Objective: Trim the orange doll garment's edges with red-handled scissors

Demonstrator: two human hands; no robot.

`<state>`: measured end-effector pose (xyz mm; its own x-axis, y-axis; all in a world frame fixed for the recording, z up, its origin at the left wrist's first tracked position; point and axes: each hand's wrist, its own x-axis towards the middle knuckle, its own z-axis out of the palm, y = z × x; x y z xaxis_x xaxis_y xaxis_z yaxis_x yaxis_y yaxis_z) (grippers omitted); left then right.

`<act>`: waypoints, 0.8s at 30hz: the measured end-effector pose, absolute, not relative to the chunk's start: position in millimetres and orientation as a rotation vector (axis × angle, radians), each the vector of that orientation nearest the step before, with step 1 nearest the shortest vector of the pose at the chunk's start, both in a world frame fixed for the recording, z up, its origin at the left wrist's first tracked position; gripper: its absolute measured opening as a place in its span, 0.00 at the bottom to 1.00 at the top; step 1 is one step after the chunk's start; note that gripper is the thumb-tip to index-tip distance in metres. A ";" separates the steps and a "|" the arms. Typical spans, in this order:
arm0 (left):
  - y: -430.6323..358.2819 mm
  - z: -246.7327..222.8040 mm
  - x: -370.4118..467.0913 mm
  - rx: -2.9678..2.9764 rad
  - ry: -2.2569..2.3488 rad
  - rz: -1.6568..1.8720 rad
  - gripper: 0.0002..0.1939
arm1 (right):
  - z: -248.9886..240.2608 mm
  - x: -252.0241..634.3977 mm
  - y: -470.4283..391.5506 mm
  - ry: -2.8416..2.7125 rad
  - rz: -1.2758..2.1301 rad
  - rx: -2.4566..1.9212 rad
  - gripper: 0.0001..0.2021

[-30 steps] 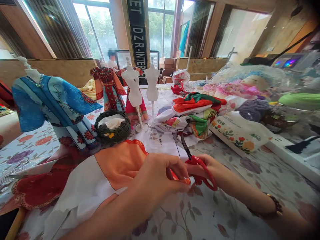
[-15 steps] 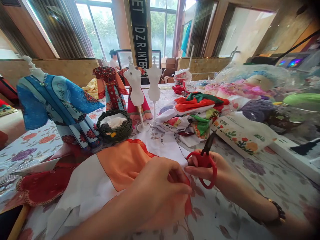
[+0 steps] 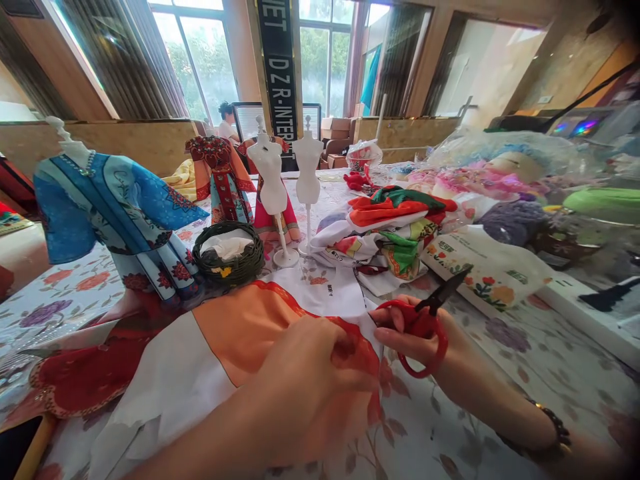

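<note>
My left hand point(image 3: 305, 387) lies over a printed fabric piece, orange with red trim and white margins point(image 3: 250, 333). Its fingers are curled on the fabric near the red-trimmed edge and slightly blurred. Hooked on my right hand point(image 3: 445, 353) are scissors point(image 3: 425, 323) with red handles, their dark blades closed together and pointing up and to the right, away from the cloth. The thumb and fingertips of that same hand meet the right edge of the fabric. Part of the fabric is hidden beneath my left hand and forearm.
A dark woven basket point(image 3: 229, 253) and two white mannequins point(image 3: 270, 173) stand beyond the fabric. On the left is a mannequin in a blue robe point(image 3: 115, 200). A heap of colourful cloth point(image 3: 390, 233) and a floral-print packet point(image 3: 490, 267) lie right. A person point(image 3: 227, 123) sits far back.
My left fingers have shifted slightly left along the fabric, uncovering more red trim. The scissors have tilted to the right in my right hand.
</note>
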<state>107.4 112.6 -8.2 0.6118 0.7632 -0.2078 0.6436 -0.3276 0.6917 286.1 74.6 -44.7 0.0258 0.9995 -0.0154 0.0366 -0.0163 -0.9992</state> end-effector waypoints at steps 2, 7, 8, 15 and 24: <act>112.3 -8.9 108.7 2.020 1.114 0.166 0.09 | -44.2 285.1 74.3 -1.203 1.180 -1.264 0.11; 113.1 -12.2 111.4 2.042 1.197 0.120 0.09 | -41.5 283.6 74.4 -1.193 1.161 -1.262 0.13; 113.4 -12.1 111.5 2.063 1.201 0.141 0.09 | -41.1 283.7 75.0 -1.196 1.162 -1.264 0.13; 117.5 -0.6 110.1 2.121 1.339 0.230 0.11 | -49.2 285.3 80.4 -1.175 1.203 -1.297 0.13; 126.7 -3.5 105.5 2.012 1.251 0.580 0.10 | -63.9 281.0 77.2 -1.231 1.632 -1.026 0.14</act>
